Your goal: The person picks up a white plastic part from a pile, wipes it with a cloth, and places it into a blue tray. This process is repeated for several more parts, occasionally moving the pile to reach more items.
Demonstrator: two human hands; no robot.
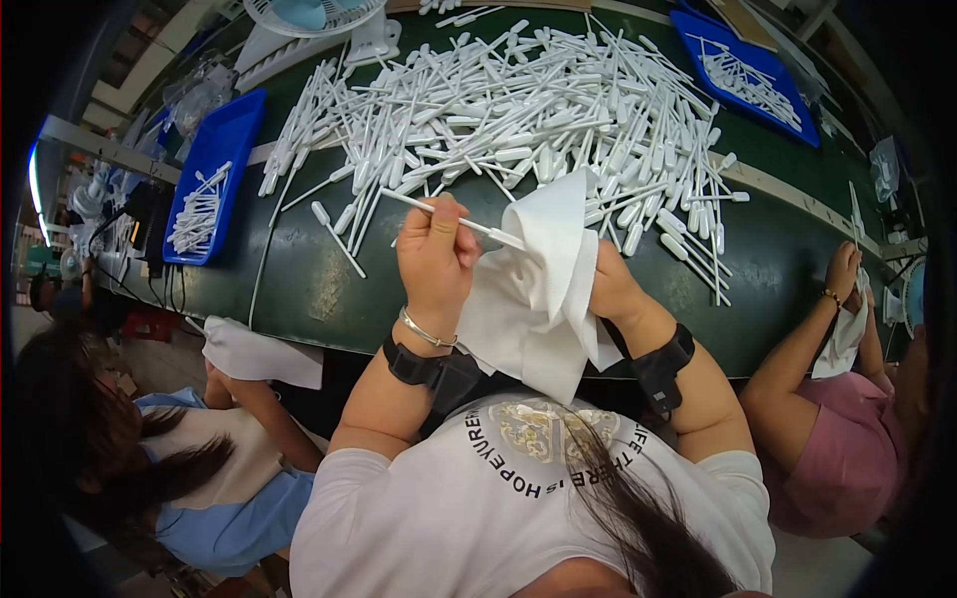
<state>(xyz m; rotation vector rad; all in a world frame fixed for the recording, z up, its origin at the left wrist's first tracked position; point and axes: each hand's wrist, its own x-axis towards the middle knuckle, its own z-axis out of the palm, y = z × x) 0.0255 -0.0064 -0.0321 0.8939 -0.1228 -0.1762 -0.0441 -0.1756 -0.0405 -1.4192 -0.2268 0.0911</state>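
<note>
My left hand is closed around the thin shaft of a white plastic stick, whose slim tip points to the upper left. The stick's thicker end lies against a white cloth, which covers part of it. My right hand grips the cloth from the other side; its fingers are mostly hidden behind the folds. Just beyond both hands spreads a large heap of similar white sticks, each with a thin shaft and a wider, bulb-like end.
On the green table, blue trays with more sticks stand at the left and far right. A white fan is at the back left. Co-workers with white cloths sit at my left and right.
</note>
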